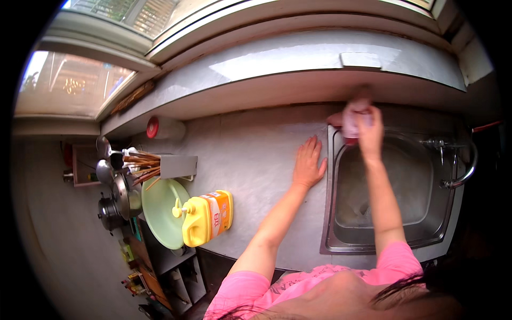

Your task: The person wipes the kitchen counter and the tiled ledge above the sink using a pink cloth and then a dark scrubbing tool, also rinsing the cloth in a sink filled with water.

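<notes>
My right hand (369,128) is closed on a pink cloth (352,124) at the back left corner of the sink, near the wall below the ledge; both are blurred. A dark reddish item (335,120) lies beside the cloth, too unclear to name. Flat on the grey countertop (256,140), left of the sink, rests my left hand (309,164), fingers spread, holding nothing. The stainless steel sink (332,236) has cloudy water in its basin, and something indistinct shows at the bottom.
A curved metal faucet (472,160) stands at the sink's right. Leftward are a yellow pump jug (200,224), a pale green basin (160,216), a grey holder with chopsticks (178,166), a red-lidded jar (168,129) and metal pots (127,196). A window ledge (280,56) runs along the back.
</notes>
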Available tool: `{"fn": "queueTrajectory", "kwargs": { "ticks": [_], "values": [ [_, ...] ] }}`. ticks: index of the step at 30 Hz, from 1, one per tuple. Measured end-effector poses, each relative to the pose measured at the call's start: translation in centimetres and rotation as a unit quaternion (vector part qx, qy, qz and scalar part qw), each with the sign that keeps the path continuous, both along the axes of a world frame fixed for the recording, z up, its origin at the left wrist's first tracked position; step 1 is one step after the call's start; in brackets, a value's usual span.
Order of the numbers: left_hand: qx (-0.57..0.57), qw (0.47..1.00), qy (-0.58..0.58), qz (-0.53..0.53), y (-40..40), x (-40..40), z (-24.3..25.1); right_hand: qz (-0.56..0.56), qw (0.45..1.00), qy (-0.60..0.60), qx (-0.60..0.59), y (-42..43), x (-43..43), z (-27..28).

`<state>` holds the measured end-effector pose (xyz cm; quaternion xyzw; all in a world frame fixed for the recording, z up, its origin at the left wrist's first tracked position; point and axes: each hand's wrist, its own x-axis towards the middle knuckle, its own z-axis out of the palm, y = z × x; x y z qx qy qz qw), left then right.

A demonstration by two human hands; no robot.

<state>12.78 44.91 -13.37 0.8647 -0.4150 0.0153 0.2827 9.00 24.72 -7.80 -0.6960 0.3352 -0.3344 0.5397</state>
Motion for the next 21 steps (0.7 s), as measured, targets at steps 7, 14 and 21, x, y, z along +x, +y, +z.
{"fn": "queueTrajectory", "kwargs": {
  "ticks": [7,14,21],
  "values": [
    [-0.140,0.986,0.093,0.013,2.2,0.7,-0.2,-0.023,0.834,0.167,-0.526,-1.8,1.3,-5.1],
    [-0.005,0.981,-0.001,0.193,15.3,-0.3,1.2,0.134,0.884,0.094,-0.438,15.3,13.8,-5.8],
    [0.088,0.977,0.011,0.192,18.8,-2.5,-0.8,0.371,0.871,-0.030,-0.321,22.7,16.8,-5.7]
  ]
}}
